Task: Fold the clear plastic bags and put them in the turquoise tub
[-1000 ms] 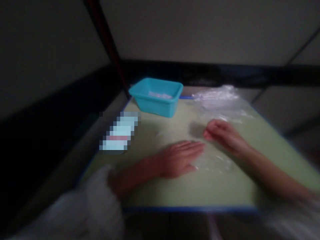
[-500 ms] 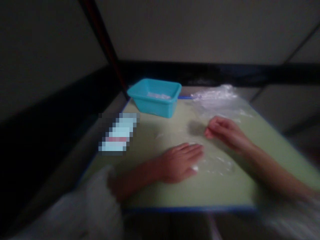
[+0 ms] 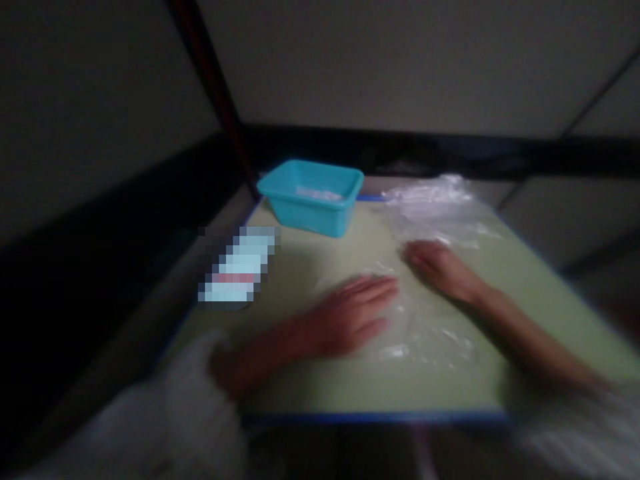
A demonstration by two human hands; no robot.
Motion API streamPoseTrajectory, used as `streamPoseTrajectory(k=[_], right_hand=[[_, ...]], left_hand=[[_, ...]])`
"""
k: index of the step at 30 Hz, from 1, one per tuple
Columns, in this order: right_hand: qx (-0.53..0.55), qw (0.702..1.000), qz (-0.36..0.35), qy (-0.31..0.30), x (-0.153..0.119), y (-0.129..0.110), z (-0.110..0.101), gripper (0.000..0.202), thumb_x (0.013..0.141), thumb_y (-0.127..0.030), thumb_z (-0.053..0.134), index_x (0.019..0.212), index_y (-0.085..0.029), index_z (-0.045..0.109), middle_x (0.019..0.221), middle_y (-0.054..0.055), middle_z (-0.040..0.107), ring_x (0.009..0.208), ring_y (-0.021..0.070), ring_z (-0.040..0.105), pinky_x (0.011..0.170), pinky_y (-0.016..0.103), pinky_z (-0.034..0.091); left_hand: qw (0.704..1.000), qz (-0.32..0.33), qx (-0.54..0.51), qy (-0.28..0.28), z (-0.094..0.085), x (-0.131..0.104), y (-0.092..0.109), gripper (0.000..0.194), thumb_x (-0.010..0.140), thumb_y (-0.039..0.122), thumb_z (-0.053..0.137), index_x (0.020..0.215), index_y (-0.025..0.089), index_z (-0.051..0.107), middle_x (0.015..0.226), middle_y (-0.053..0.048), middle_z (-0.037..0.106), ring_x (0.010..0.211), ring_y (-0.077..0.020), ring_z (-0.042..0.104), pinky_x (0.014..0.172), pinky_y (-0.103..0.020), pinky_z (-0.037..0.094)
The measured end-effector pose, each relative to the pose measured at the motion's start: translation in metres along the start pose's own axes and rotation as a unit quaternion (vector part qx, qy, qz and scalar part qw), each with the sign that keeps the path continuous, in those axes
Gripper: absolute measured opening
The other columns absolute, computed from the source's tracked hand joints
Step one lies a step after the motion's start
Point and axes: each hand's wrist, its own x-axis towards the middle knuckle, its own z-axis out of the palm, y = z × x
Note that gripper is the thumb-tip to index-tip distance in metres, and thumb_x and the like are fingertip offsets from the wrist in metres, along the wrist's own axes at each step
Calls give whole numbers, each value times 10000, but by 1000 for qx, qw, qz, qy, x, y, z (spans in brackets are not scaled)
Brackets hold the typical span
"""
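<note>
My left hand point(image 3: 353, 317) lies flat, palm down, with its fingers stretched over a clear plastic bag point(image 3: 400, 351) spread on the table. The bag is thin and see-through, so its outline is hard to follow. Beyond it, my right hand point(image 3: 433, 263) rests low over the table with its fingers curled together. What those fingers hold, if anything, is hidden under the hand. Just behind my right hand lies a crumpled heap of clear plastic bags point(image 3: 430, 200).
A turquoise plastic basin point(image 3: 313, 217) stands at the table's far left corner, with something clear or whitish inside. A pixelated pale-blue flat object point(image 3: 240, 267) lies along the left edge. The pale green table point(image 3: 380, 400) has blue edging; a wall rises behind it.
My right hand has lowered and turned palm down, shifting slightly left. My left hand has slid a little up and left, and more of the plastic bag shows beside it.
</note>
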Motion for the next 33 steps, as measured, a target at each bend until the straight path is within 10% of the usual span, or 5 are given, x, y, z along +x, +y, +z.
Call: streamPoseTrajectory(k=[17,22,26,33], right_hand=[[114,991,2,68,-4,-26,-18,315,911,-311,474,1155,-199,639,1204,92,633,1099,271,583,991,452,408],[268,959,-87,-25,-7,-36,-24,234,900,-351,527,843,-227,717,916,31,725,890,206,664,1006,426,394],[302,952,-23,-40,-8,-38,-21,274,911,-379,503,835,-188,684,831,52,717,788,201,665,756,336,511],[196,979,-26,-46,-7,-41,-8,258,945,-351,432,1131,-204,534,1281,103,579,1136,255,565,953,431,436]], left_hand=[[995,-58,16,82,5,2,-28,396,919,306,413,1254,114,506,1425,-153,411,1331,-253,361,1122,-431,269],[979,-126,-60,149,6,4,-27,436,873,223,456,1294,118,413,1380,-161,445,1294,-247,404,1091,-422,328],[979,-123,-78,142,7,5,-28,508,856,218,474,1333,98,346,1364,-182,444,1282,-264,411,1087,-437,326],[987,-87,-49,129,11,6,-32,504,847,211,495,1317,113,342,1330,-175,461,1266,-268,416,1076,-456,333]])
